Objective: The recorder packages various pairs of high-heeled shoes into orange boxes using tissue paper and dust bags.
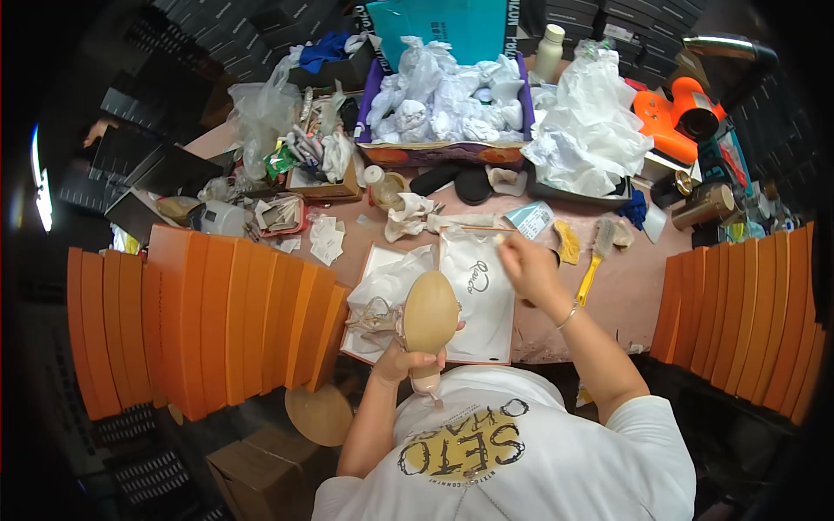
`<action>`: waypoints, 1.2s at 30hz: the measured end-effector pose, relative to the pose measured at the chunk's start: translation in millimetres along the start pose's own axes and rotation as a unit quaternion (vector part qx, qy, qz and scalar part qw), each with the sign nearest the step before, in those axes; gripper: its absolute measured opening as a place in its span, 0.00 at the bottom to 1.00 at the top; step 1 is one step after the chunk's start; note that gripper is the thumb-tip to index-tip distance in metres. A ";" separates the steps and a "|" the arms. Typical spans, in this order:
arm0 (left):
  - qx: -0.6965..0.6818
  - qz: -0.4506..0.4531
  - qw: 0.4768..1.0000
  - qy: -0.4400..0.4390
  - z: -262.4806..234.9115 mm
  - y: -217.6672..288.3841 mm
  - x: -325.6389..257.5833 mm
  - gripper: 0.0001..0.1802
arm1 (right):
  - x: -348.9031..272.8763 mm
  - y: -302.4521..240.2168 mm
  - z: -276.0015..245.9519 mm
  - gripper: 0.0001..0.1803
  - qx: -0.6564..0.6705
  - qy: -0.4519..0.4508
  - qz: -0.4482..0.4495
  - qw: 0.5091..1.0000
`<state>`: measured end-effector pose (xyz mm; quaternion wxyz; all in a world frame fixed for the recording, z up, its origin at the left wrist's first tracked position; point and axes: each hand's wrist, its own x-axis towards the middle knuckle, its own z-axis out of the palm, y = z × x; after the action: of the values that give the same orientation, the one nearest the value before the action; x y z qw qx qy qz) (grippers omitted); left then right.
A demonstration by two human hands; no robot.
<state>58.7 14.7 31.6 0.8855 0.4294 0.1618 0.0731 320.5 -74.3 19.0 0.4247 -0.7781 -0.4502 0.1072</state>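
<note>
One smooth, tan-soled, heeled shoe (432, 306) is gripped by the left hand (410, 359); at its two o'clock, the right hand (532, 271) curls, contents unclear.

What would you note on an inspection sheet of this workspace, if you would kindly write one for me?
Surface: pinkish tabletop, dark marks near its front edge.
Job's things: beige-soled high-heeled shoe, sole toward the camera; open white box with orange edges, white tissue paper inside.
Clutter: purple-rimmed box of crumpled white paper; yellow-handled brush.
Hands: left hand grips the shoe near its heel; right hand is by the box's right edge, fingers curled, contents unclear.
Cables: nothing seen.
Surroundings: rows of orange boxes at left and right.
</note>
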 end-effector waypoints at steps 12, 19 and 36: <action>-0.342 0.145 0.897 0.238 -1.8 8.2 27.6 0.42 | -69.7 -27.7 39.0 0.37 0.535 -0.424 0.232 0.693; -0.318 0.166 0.862 0.357 17.5 13.1 18.8 0.39 | -96.2 -62.7 51.1 0.31 0.671 -0.416 0.346 0.507; -0.265 0.212 0.885 0.318 18.0 -1.7 -20.2 0.47 | -99.5 -111.8 -3.6 0.22 0.125 -0.286 -0.239 0.920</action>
<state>46.0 -5.1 45.2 0.8305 0.1568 0.3146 0.4321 197.5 -129.0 84.5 0.3845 -0.5244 -0.7080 0.2754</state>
